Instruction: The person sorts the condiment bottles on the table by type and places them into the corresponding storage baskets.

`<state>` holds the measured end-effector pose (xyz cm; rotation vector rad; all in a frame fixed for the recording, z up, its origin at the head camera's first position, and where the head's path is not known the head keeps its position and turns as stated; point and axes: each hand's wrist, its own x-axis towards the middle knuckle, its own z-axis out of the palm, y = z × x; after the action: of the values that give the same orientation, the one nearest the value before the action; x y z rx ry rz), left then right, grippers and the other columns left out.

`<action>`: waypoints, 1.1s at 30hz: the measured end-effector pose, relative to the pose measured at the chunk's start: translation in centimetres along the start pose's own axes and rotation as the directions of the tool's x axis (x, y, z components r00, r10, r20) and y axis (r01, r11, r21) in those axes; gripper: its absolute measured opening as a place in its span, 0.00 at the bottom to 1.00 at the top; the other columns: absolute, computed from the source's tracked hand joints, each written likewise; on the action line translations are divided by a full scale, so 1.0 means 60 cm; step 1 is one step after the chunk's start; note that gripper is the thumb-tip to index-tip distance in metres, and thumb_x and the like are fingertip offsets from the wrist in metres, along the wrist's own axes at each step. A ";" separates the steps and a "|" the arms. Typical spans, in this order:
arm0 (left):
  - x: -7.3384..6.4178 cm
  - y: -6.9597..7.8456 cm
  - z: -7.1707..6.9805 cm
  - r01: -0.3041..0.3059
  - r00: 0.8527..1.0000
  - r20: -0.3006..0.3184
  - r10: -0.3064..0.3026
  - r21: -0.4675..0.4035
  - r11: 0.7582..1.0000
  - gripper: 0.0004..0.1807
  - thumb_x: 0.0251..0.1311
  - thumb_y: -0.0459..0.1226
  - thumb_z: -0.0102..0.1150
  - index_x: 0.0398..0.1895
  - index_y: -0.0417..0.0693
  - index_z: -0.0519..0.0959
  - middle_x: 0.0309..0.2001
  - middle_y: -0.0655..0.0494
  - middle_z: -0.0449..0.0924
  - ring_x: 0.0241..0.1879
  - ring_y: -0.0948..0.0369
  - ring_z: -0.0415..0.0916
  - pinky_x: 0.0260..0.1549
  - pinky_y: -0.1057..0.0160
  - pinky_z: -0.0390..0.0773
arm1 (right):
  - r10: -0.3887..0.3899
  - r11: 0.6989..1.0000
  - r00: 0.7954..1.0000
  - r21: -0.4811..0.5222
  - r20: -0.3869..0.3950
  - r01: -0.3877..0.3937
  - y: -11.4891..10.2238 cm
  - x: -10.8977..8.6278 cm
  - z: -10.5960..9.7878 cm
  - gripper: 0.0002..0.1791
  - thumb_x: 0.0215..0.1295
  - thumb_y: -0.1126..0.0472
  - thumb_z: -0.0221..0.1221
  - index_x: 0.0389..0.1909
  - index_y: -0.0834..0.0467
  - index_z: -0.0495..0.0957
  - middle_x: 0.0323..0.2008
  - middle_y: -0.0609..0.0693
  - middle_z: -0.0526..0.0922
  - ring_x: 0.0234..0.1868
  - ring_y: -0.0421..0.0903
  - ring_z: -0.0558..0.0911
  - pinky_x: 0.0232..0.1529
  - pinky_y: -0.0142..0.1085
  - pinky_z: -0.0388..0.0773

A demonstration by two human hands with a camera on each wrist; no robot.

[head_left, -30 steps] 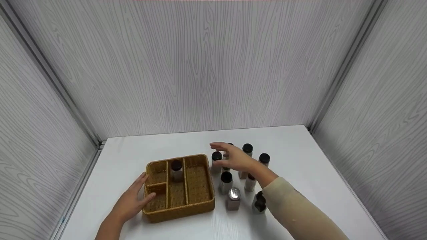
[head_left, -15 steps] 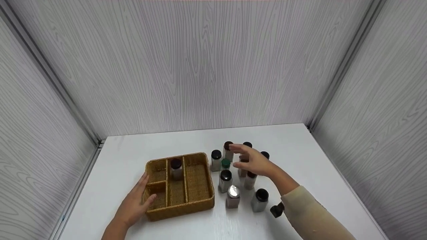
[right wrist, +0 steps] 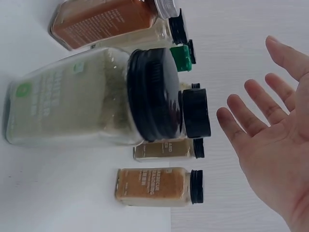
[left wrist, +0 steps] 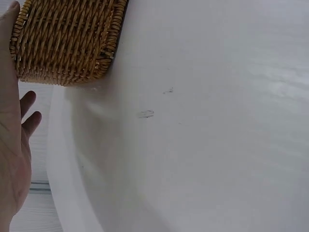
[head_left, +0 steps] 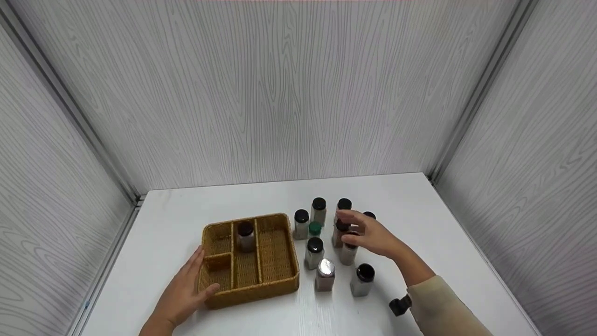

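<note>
My left hand [head_left: 182, 291] rests at the near left corner of a woven basket [head_left: 261, 294], fingers along its outer side and thumb over the front rim. The basket's wicker side [left wrist: 67, 41] shows beside that hand in the left wrist view. One dark-capped spice jar [head_left: 246, 237] stands in a middle compartment. Open and holding nothing, my right hand [head_left: 371, 233] hovers over upright spice jars, nearest a dark-capped jar [head_left: 348, 254]. In the right wrist view, its fingers spread beyond a black-capped jar [right wrist: 72, 101] of grey-green powder. A jar of orange-brown seasoning [right wrist: 154, 187] stands farther off.
Several more spice jars stand right of the basket, among them a green-capped jar [head_left: 315, 228], a silver-topped jar [head_left: 325, 275] and a black-capped jar [head_left: 363, 281]. A small black device [head_left: 399, 305] sits at my right sleeve. Pale wood-grain panels [head_left: 280, 93] enclose the white table [head_left: 224, 200].
My right hand has drawn back to the right, from near the basket's right edge to over the jars farther right, uncovering the green-capped jar. The left hand stays at the basket.
</note>
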<state>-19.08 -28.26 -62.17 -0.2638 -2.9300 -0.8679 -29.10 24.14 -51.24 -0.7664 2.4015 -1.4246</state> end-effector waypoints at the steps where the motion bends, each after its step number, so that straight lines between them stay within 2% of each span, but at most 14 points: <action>1: -0.001 0.001 0.000 0.007 1.000 0.013 -0.006 -0.007 1.000 0.56 0.73 0.59 0.64 0.90 0.45 0.45 0.90 0.44 0.44 0.83 0.33 0.57 0.75 0.24 0.64 | 0.005 1.000 1.000 -0.002 -0.002 -0.005 0.003 -0.004 -0.001 0.41 0.77 0.56 0.68 0.84 0.58 0.62 0.82 0.63 0.67 0.82 0.68 0.67 0.78 0.65 0.71; 7: -0.001 0.012 -0.010 0.043 0.996 0.083 -0.043 0.002 0.999 0.66 0.65 0.65 0.69 0.90 0.43 0.41 0.90 0.41 0.40 0.83 0.30 0.56 0.75 0.25 0.65 | 0.014 0.998 0.999 -0.062 -0.029 -0.015 0.016 -0.031 -0.007 0.39 0.77 0.56 0.67 0.83 0.57 0.64 0.82 0.61 0.68 0.81 0.69 0.69 0.79 0.66 0.68; 12: 0.003 0.020 -0.019 0.083 0.984 0.157 -0.085 0.020 0.996 0.79 0.51 0.75 0.71 0.90 0.42 0.39 0.90 0.39 0.36 0.80 0.28 0.60 0.73 0.27 0.69 | 0.025 0.996 0.997 -0.088 -0.069 -0.032 0.027 -0.058 -0.009 0.39 0.77 0.52 0.68 0.82 0.56 0.66 0.81 0.61 0.69 0.79 0.71 0.71 0.78 0.67 0.68; 16: 0.005 0.022 -0.018 0.110 0.976 0.189 -0.112 0.021 0.994 0.83 0.47 0.76 0.73 0.90 0.43 0.34 0.90 0.38 0.32 0.80 0.28 0.60 0.72 0.29 0.71 | 0.000 0.995 0.993 -0.098 -0.119 -0.012 0.034 -0.075 -0.005 0.36 0.76 0.55 0.69 0.80 0.56 0.69 0.79 0.60 0.73 0.77 0.70 0.74 0.78 0.63 0.71; 19: 0.005 0.022 -0.015 0.130 0.972 0.194 -0.130 0.011 0.991 0.83 0.48 0.75 0.72 0.90 0.44 0.31 0.90 0.38 0.31 0.81 0.29 0.57 0.74 0.29 0.70 | -0.032 0.996 0.985 -0.086 -0.167 0.018 0.040 -0.086 -0.002 0.34 0.74 0.60 0.69 0.78 0.57 0.71 0.75 0.60 0.76 0.75 0.65 0.77 0.77 0.57 0.75; 22: 0.006 0.023 -0.013 0.142 0.972 0.189 -0.138 -0.005 0.990 0.82 0.50 0.76 0.71 0.90 0.44 0.31 0.90 0.39 0.30 0.83 0.29 0.54 0.75 0.28 0.67 | -0.045 0.997 0.980 -0.067 -0.192 0.032 0.049 -0.099 -0.003 0.33 0.74 0.61 0.70 0.76 0.59 0.72 0.74 0.59 0.78 0.74 0.57 0.79 0.75 0.48 0.78; 25: 0.006 0.022 -0.011 0.149 0.973 0.183 -0.143 -0.018 0.989 0.82 0.51 0.75 0.72 0.90 0.44 0.32 0.90 0.39 0.30 0.83 0.29 0.52 0.76 0.28 0.66 | -0.029 0.999 0.986 -0.033 -0.165 0.024 0.059 -0.112 -0.005 0.33 0.74 0.59 0.69 0.76 0.60 0.72 0.74 0.60 0.77 0.72 0.45 0.80 0.75 0.45 0.79; 27: 0.004 0.021 -0.010 0.157 0.972 0.185 -0.148 -0.032 0.987 0.81 0.51 0.75 0.72 0.90 0.46 0.31 0.90 0.40 0.29 0.84 0.29 0.51 0.77 0.28 0.64 | -0.015 1.000 0.991 -0.016 -0.130 0.013 0.064 -0.121 -0.006 0.33 0.74 0.59 0.69 0.76 0.60 0.72 0.74 0.61 0.77 0.72 0.42 0.79 0.75 0.46 0.79; 30: 0.002 0.019 -0.007 0.179 0.966 0.196 -0.166 -0.053 0.982 0.81 0.51 0.74 0.73 0.90 0.51 0.28 0.91 0.43 0.28 0.84 0.29 0.50 0.77 0.27 0.63 | 0.003 1.000 0.997 0.004 -0.072 -0.003 0.070 -0.131 -0.003 0.34 0.73 0.59 0.71 0.77 0.60 0.72 0.75 0.63 0.75 0.75 0.51 0.78 0.76 0.51 0.77; 32: 0.002 0.018 -0.006 0.190 0.964 0.203 -0.174 -0.060 0.980 0.81 0.51 0.74 0.73 0.90 0.53 0.26 0.91 0.44 0.27 0.84 0.29 0.50 0.77 0.26 0.63 | 0.002 1.000 0.999 0.006 -0.040 -0.001 0.074 -0.136 0.000 0.37 0.72 0.59 0.72 0.77 0.62 0.71 0.76 0.64 0.73 0.77 0.64 0.75 0.76 0.54 0.75; 33: 0.002 0.018 -0.006 0.192 0.963 0.203 -0.176 -0.059 0.980 0.81 0.51 0.74 0.73 0.90 0.54 0.27 0.91 0.44 0.27 0.84 0.29 0.50 0.77 0.26 0.63 | 0.001 1.000 1.000 0.011 -0.024 -0.001 0.076 -0.137 0.001 0.39 0.71 0.59 0.73 0.78 0.63 0.70 0.77 0.64 0.72 0.78 0.66 0.73 0.77 0.56 0.74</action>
<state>-18.96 -27.56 -61.31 -0.0859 -3.1485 -1.0391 -23.63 30.40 -55.66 -0.7494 2.4092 -1.4535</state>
